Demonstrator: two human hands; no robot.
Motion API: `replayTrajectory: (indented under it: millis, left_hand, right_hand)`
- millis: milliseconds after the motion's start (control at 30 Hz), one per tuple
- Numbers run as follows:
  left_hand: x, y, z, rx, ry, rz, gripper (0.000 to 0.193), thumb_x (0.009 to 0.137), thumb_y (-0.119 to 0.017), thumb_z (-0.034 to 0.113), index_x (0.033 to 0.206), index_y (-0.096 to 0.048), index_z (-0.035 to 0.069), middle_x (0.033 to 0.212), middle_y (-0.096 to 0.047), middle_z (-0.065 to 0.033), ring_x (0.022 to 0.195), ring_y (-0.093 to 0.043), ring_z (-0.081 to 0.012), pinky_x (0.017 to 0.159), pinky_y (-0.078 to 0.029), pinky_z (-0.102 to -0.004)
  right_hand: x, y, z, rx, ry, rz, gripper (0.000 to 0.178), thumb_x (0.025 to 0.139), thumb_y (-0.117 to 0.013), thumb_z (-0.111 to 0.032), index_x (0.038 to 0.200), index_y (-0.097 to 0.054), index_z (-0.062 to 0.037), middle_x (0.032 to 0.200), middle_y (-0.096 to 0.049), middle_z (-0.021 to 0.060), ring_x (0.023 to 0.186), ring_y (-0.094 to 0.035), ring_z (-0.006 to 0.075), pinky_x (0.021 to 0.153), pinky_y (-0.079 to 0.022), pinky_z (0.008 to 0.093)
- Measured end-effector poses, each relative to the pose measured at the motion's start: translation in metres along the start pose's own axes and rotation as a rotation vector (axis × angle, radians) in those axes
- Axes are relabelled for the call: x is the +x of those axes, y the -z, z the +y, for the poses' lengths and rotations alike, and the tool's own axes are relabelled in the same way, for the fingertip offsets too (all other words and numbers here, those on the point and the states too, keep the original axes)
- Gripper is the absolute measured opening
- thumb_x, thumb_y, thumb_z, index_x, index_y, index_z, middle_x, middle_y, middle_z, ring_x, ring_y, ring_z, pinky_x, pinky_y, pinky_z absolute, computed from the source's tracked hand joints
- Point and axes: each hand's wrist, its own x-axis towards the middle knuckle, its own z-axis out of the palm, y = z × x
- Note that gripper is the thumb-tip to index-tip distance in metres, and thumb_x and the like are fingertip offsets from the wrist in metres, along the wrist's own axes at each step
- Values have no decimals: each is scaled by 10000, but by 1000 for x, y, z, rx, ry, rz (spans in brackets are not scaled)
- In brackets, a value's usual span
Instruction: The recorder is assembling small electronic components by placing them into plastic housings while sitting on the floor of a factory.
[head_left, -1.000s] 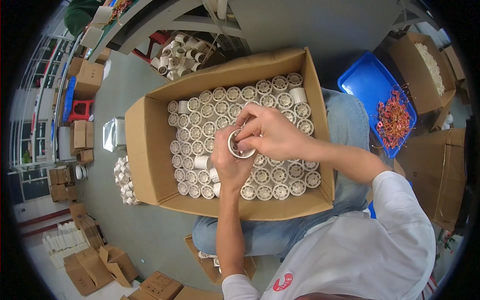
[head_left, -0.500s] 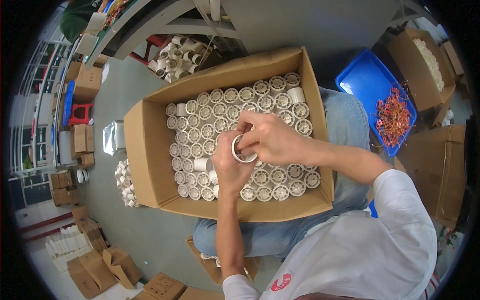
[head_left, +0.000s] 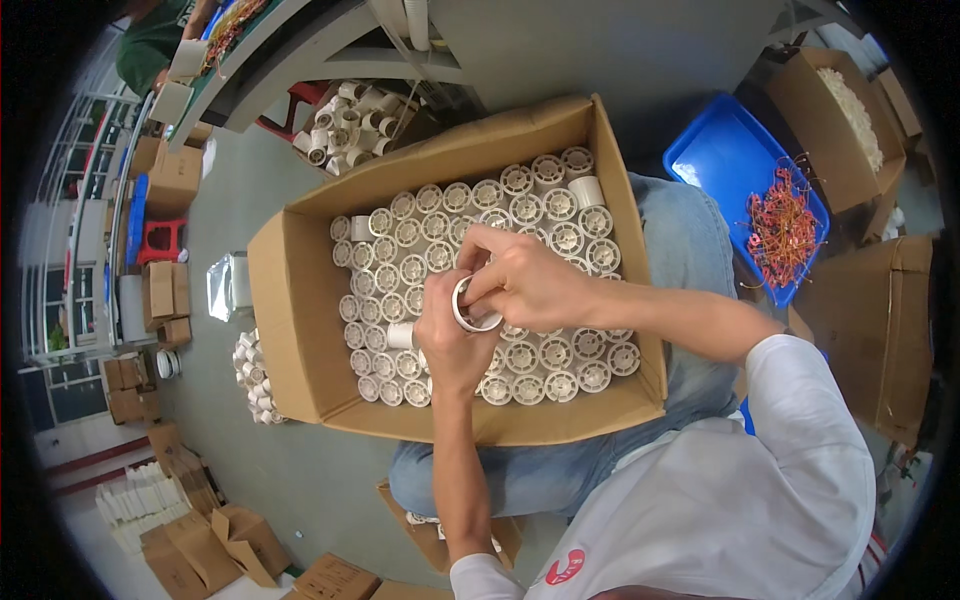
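Note:
My left hand [head_left: 452, 350] is wrapped around a white round plastic cup [head_left: 484, 324], its mouth turned up toward me. The bent fingers of my right hand [head_left: 545, 285] reach into that mouth, pressed together; whatever they grip inside is hidden. Both hands hover over an open cardboard box [head_left: 540, 428] that rests on my lap. Inside it, similar white cups [head_left: 412, 268] stand in rows, most showing a slotted round end. A few lie on their sides, such as the white cup [head_left: 401, 335] left of my left hand.
At the right, a blue tray [head_left: 712, 150] holds a tangle of thin red and orange wires [head_left: 782, 235]. Beyond the box is a carton of loose white cups [head_left: 350, 120]. More white cups [head_left: 255, 375] are piled at the left. A grey panel [head_left: 600, 50] stands ahead.
Both hands have shifted slightly left with the cup, and the right fingers remain inside its mouth. The whole view has moved a little.

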Motion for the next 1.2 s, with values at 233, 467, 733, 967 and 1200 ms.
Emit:
replayTrajectory:
  millis: [233, 467, 733, 967, 1200]
  left_hand:
    - [5, 1, -3, -53, -36, -5, 454, 612, -791, 5, 1011, -575, 25, 927, -610, -115, 770, -620, -251, 663, -506, -327]
    - [9, -3, -16, -256, 85, -41, 789, 604, -820, 19, 1276, -406, 22, 1210, -527, -151, 1013, -586, -266, 848, -500, -338]
    - [-37, 2, -95, 567, 441, -719, 537, 730, -722, 129, 1178, -447, 24, 1156, -520, -223, 1068, -550, -392, 878, -459, -479]
    - [-50, -12, -128, 468, 659, -511, 533, 832, -670, 289, 1155, -385, -24, 1182, -422, -286, 1002, -578, -452, 808, -500, -499]
    - [-60, -19, -135, 288, 622, -353, 659, 776, -757, 216, 1179, -321, -70, 1152, -323, -372, 904, -556, -527, 793, -499, -493]
  right_hand:
    - [3, 21, -13, 17, -92, -76, 161, 712, -702, -21, 871, -725, -35, 1017, -592, 124, 917, -604, 263, 788, -496, 343]
    - [2, 18, -14, -298, 144, -37, 404, 670, -753, -47, 1040, -591, -61, 1094, -583, 153, 990, -599, 338, 830, -503, 386]
    - [87, 158, -23, -147, 396, 789, 321, 819, -699, -54, 1103, -562, 9, 1007, -632, 100, 883, -614, 130, 758, -507, 252]
    - [239, 269, -13, -707, 507, 1171, 321, 824, -662, -204, 1065, -575, -9, 973, -642, 211, 886, -625, 346, 771, -482, 394]
    - [310, 255, 14, -778, 87, 754, 382, 844, -606, -250, 1148, -518, -36, 999, -639, 250, 959, -596, 432, 827, -470, 488]
